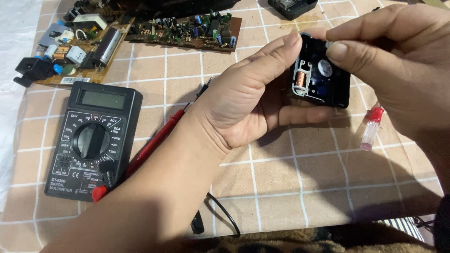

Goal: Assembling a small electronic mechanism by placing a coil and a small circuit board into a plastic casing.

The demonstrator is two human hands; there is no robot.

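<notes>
Your left hand point(243, 100) holds a small black clock movement point(320, 75) above the tabletop point(290, 178), thumb along its upper edge and fingers curled under its lower side, so the grip is closed on the casing. The casing is open toward you: a copper coil point(300, 77), a white round part point(325, 68) and white plastic framing show inside.

Your right hand point(398, 61) comes in from the upper right. Its thumb and forefinger are pinched together at the top edge of the movement, touching it just above the white round part. Whether they hold a small loose piece there, you cannot tell; the fingertips cover that spot.

The movement sits in the air, right of centre, well clear of the cloth, a tan check with white lines that covers the tabletop.

Below the right hand, on the cloth, lies a small screwdriver point(371, 129) with a clear handle and red collar. At left lies a black digital multimeter point(93, 140), dial facing up, with a red probe point(157, 138) running diagonally beside it and a black lead point(225, 213) looping near the front edge. Two circuit boards lie at the far edge: one with a large cylindrical capacitor point(77, 49) at upper left, and a longer brown one point(187, 30) near top centre. Another black casing point(293, 7) sits at the top edge, partly cut off.
</notes>
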